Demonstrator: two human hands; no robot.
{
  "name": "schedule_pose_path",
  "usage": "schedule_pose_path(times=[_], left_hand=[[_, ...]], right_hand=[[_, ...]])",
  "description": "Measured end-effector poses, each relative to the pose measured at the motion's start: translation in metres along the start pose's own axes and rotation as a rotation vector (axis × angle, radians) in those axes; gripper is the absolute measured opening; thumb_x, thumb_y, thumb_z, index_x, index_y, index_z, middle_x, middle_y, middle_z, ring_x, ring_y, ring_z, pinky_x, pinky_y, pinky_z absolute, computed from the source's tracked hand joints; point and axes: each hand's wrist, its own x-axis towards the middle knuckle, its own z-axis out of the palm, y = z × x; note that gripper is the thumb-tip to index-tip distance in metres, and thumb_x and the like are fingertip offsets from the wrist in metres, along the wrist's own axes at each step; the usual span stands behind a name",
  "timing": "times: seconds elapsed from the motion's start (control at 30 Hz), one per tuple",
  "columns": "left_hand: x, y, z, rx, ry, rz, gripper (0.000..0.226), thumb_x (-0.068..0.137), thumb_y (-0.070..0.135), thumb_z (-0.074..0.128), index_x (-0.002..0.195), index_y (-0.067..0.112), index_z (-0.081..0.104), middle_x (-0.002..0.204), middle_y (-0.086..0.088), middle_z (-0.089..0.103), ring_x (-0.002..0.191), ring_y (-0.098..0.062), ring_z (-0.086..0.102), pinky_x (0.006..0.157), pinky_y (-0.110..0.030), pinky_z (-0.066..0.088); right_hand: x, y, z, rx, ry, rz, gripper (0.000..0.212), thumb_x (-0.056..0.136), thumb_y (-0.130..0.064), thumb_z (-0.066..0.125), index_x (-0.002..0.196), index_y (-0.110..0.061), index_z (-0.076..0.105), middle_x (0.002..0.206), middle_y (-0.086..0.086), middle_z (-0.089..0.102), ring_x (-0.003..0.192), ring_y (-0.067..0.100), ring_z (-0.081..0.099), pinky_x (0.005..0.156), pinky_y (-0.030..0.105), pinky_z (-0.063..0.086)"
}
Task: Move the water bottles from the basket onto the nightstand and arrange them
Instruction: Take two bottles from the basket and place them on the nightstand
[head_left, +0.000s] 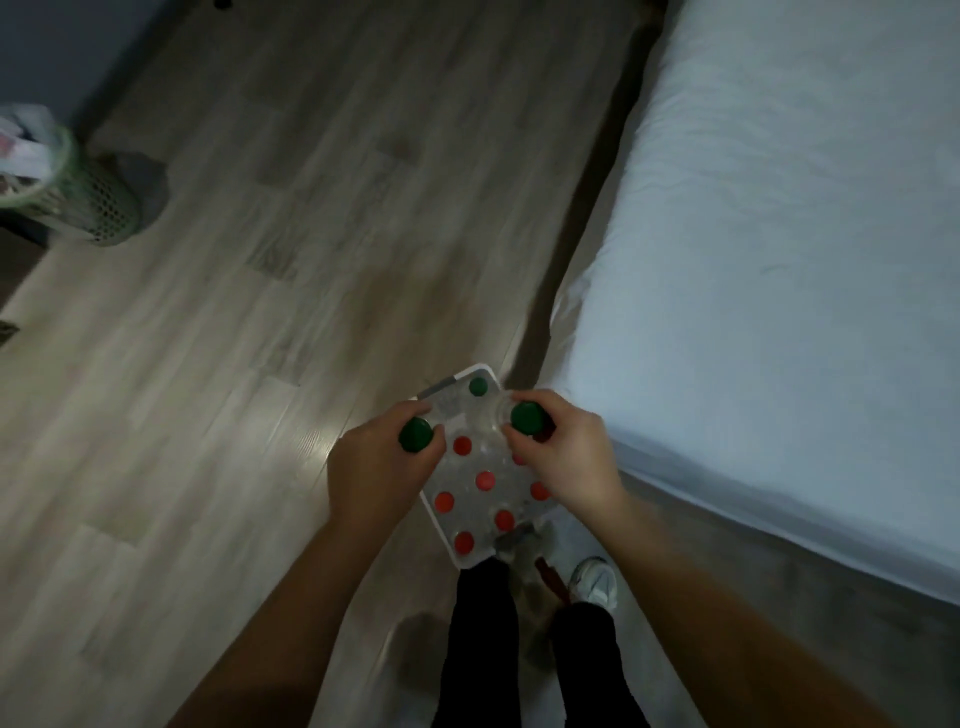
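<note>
A white basket (435, 512) stands on the floor beside the bed, seen from straight above. Several clear water bottles with red caps (485, 480) stand upright in it, and one green-capped bottle (478, 386) sits at its far corner. My left hand (376, 470) is closed around the neck of a green-capped bottle (415, 435) over the basket's left side. My right hand (563, 457) grips another green-capped bottle (527, 417) over the basket's right side. The nightstand is out of view.
A bed with a white sheet (779, 249) fills the right side. Wooden floor (285, 234) spreads to the left. A green mesh bin (83, 192) stands at far left. My legs and a white shoe (595, 579) are just below the basket.
</note>
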Motion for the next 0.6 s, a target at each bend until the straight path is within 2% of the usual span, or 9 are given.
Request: schedule_pose_path(times=[0.07,0.13,0.27,0.37,0.47,0.6], left_hand=[[-0.020,0.023,-0.012,-0.029,-0.029,0.012,0.029,0.079,0.039,0.067,0.107,0.031,0.067,0.085,0.006,0.072,0.073,-0.013,0.065,0.068,-0.029,0.054],[-0.040,0.046,-0.017,-0.045,-0.060,0.044,0.025,0.078,0.035,0.068,0.103,0.030,0.068,0.087,0.006,0.071,0.073,-0.013,0.064,0.069,-0.031,0.055],[-0.081,0.089,-0.012,-0.060,-0.129,0.126,0.018,0.077,0.034,0.068,0.094,0.029,0.068,0.083,0.010,0.067,0.073,-0.009,0.064,0.065,-0.026,0.053],[-0.117,0.119,0.003,-0.048,-0.198,0.255,0.018,0.077,0.038,0.067,0.093,0.032,0.065,0.082,0.010,0.065,0.075,-0.010,0.061,0.069,-0.028,0.051],[-0.158,0.150,0.022,-0.044,-0.314,0.339,0.021,0.078,0.043,0.064,0.097,0.035,0.065,0.082,0.012,0.065,0.075,-0.010,0.062,0.072,-0.035,0.056],[-0.219,0.195,0.051,-0.098,-0.372,0.482,0.016,0.078,0.037,0.068,0.094,0.033,0.067,0.085,0.010,0.070,0.077,-0.006,0.063,0.073,-0.033,0.056]], right_hand=[[-0.031,-0.001,-0.026,0.023,0.062,0.012,0.030,0.077,-0.031,0.071,0.106,-0.029,0.066,0.092,-0.009,0.071,0.081,0.003,0.064,0.075,0.022,0.053],[-0.061,0.003,-0.050,0.048,0.111,0.023,0.027,0.074,-0.026,0.074,0.101,-0.028,0.068,0.081,-0.010,0.070,0.072,-0.001,0.064,0.068,0.018,0.051],[-0.121,0.022,-0.094,0.036,0.248,0.093,0.024,0.071,-0.024,0.076,0.094,-0.027,0.068,0.066,-0.013,0.062,0.059,-0.003,0.056,0.059,0.016,0.045],[-0.177,0.044,-0.122,0.053,0.383,0.163,0.025,0.070,-0.017,0.078,0.092,-0.023,0.070,0.054,-0.017,0.052,0.055,-0.005,0.053,0.055,0.007,0.036],[-0.240,0.068,-0.145,0.136,0.531,0.234,0.026,0.070,-0.011,0.079,0.092,-0.020,0.070,0.051,-0.013,0.049,0.051,-0.001,0.050,0.053,0.006,0.035],[-0.319,0.108,-0.171,0.146,0.680,0.335,0.025,0.068,-0.016,0.081,0.089,-0.022,0.070,0.054,-0.008,0.053,0.049,0.002,0.049,0.051,0.011,0.036]])
